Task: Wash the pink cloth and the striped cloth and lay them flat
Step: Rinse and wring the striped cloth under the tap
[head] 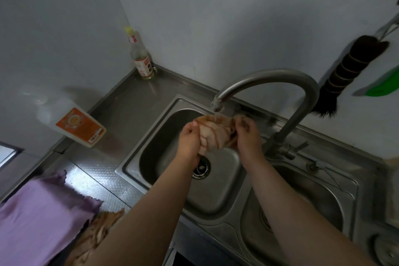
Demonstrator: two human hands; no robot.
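Observation:
A bunched striped cloth (212,132), cream with brown stripes, is held over the left sink basin (164,149) under the running tap (218,104). My left hand (190,139) grips its left side and my right hand (248,135) grips its right side. Water falls onto the top of the cloth. The pink cloth (41,220) lies spread flat on the steel counter at the lower left. A brown patterned cloth (97,231) sticks out from under the pink cloth's right edge, partly hidden by my left forearm.
A curved steel faucet (287,84) rises between the two basins; the right basin (313,207) lies below my right forearm. A detergent bottle (79,126) lies on the counter at left, a glass bottle (142,58) stands in the corner, a dark brush (343,77) hangs on the wall.

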